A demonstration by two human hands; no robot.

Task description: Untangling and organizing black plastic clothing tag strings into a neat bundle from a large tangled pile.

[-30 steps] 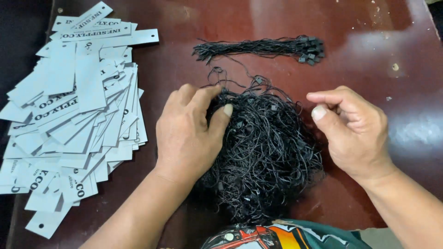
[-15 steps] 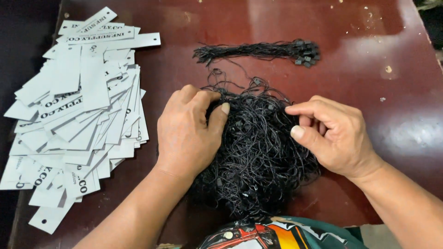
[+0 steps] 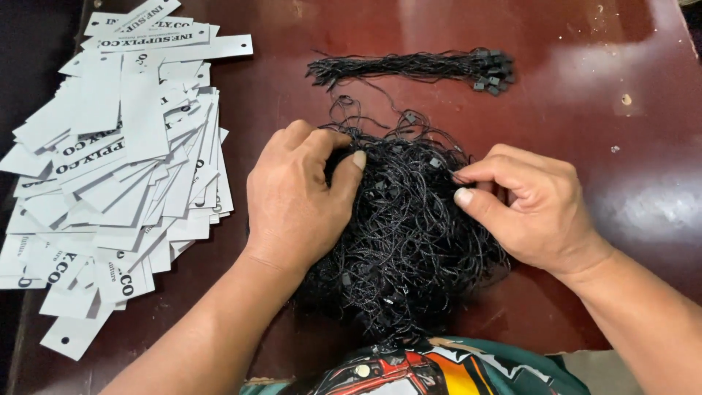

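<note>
1. Across the whole view runs a dark reddish-brown tabletop (image 3: 585,219), glossy, with pale scuffs near its right edge and far edge.
2. Along the left edge of the tabletop lies a wide, loose heap of white paper hang tags (image 3: 117,175), long rectangular cards overlapping at many angles, some with dark lettering and a small punched hole at one end; the heap reaches from the far left corner down toward the near left corner.
3. At the middle of the tabletop, close to the near edge, sits a tangled pile of black tag strings (image 3: 406,241), thin cords with small square plastic locks scattered through it.
4. On the left side of that pile rests the left hand (image 3: 296,201), palm down, fingers curled loosely over the cords and thumb pressed into the strands; it holds the tangle down rather than closing around any one string.
5. On the right side of the pile the right hand (image 3: 530,208) pinches strands between thumb and forefinger at the pile's upper right rim, the other fingers folded in.
6. Toward the far edge, well apart from both hands, lies a straight bundle of black tag strings (image 3: 409,67), cords laid parallel with their plastic locks gathered at its right end.
7. At the near edge, below the pile, shows a bit of green printed clothing (image 3: 439,369) with orange and red colour.
</note>
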